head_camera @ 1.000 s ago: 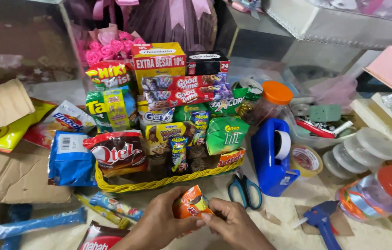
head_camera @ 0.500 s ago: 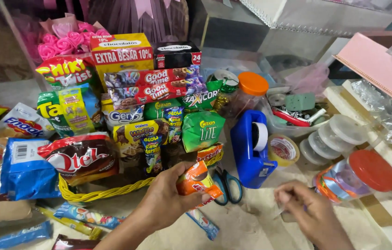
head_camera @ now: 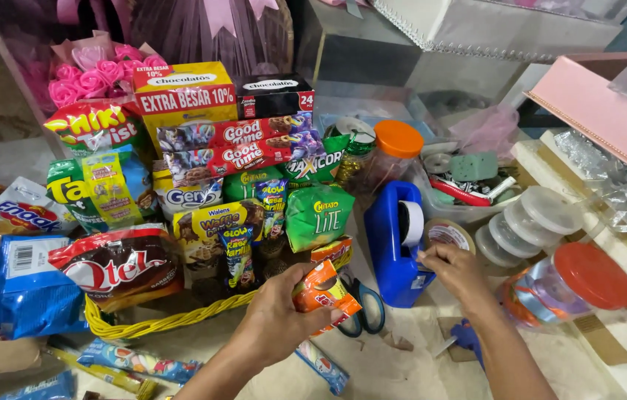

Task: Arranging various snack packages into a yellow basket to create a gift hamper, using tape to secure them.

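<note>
1. At the lower centre of the frame the left hand (head_camera: 272,322) is closed around a small orange snack packet (head_camera: 322,292), fingers wrapped over its lower end so that the printed face points up and away from the palm. Held this way, the packet hangs free above the worktop (head_camera: 402,367), just in front of the basket.
2. To the right of centre the right hand (head_camera: 455,270) reaches to the blue tape dispenser (head_camera: 395,244). Its fingertips are pinched together at the edge of the white tape roll (head_camera: 411,222), seemingly on the loose end; whether tape is actually caught between them I cannot tell.
3. Blue-handled scissors (head_camera: 364,311) lie flat just beneath the orange packet, close beside the dispenser, within easy reach of either hand.
4. Along the bottom left, a few slim wrapped snacks (head_camera: 135,361) lie loose outside the basket.
5. The yellow woven basket (head_camera: 150,324) sits at centre left. Its snack bags (head_camera: 124,263) stand upright and lean back in tiers, faces forward, so each one shows.
6. Behind them, in the upper left, taller boxes (head_camera: 184,92) form the back row, with pink fabric roses (head_camera: 87,74) beyond.
7. At the right, an orange-lidded jar (head_camera: 395,148), a stack of clear lidded tubs (head_camera: 528,222) and a red-lidded container (head_camera: 576,285) crowd the edge of the work area.
</note>
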